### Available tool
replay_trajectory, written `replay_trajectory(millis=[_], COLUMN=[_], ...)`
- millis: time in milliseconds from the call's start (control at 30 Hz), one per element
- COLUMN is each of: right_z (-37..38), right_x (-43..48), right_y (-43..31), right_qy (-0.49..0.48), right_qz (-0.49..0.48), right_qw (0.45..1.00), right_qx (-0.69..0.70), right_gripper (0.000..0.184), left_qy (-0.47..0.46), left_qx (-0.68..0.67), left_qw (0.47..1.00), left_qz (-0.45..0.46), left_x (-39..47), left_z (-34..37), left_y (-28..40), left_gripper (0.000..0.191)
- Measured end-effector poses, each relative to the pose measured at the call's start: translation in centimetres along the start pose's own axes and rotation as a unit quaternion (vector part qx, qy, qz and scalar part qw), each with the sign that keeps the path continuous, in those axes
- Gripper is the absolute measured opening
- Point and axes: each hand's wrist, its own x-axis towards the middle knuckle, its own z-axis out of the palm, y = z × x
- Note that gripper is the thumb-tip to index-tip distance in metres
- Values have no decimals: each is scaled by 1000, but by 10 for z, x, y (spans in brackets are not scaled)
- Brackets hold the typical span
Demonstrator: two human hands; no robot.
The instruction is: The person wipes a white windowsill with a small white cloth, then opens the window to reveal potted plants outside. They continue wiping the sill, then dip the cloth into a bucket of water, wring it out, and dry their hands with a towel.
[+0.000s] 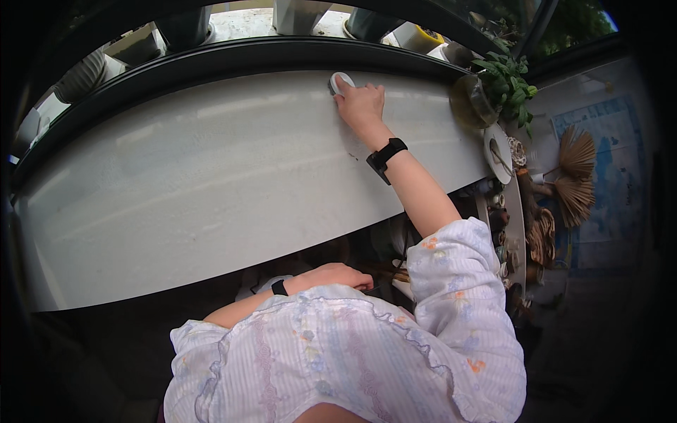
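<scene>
My right hand (365, 103) is stretched out to the far side of a white countertop (222, 174). Its thumb and fingers grip a small white oval brush (341, 82) with a greyish underside, pressed to the surface near the dark window frame. A few small dark specks (353, 156) lie on the counter below that wrist. Close to my body, beyond the counter's near edge, my left hand (333, 276) hangs with bent fingers. The fingertips point away into shadow, so whether they hold anything is hidden.
A glass vase (474, 100) with a leafy green plant (508, 87) and a white plate (498, 153) stand at the counter's right end. Dried palm fans (576, 174) and small pots fill the shelf beyond. Several planters (299, 16) line the outer sill behind the window frame (254, 55).
</scene>
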Motion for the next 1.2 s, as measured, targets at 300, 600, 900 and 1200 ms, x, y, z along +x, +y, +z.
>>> replay_trajectory(millis=[300, 600, 900, 1200], right_z=[2, 1, -13, 8], right_x=[-31, 40, 14, 30], right_y=[97, 0, 19, -29], right_qy=[-90, -95, -57, -65], right_qz=[103, 65, 13, -28], right_qw=[988, 992, 998, 997], right_qx=[-67, -45, -19, -22], right_gripper=[46, 42, 42, 46], left_qy=[47, 43, 22, 12], left_qx=[-47, -12, -24, -25], left_qw=[998, 999, 999, 999], left_qz=[-11, -16, 27, 17], left_x=[-16, -11, -1, 2], left_z=[-18, -15, -9, -10], left_y=[7, -4, -8, -9], left_gripper=[28, 27, 27, 27])
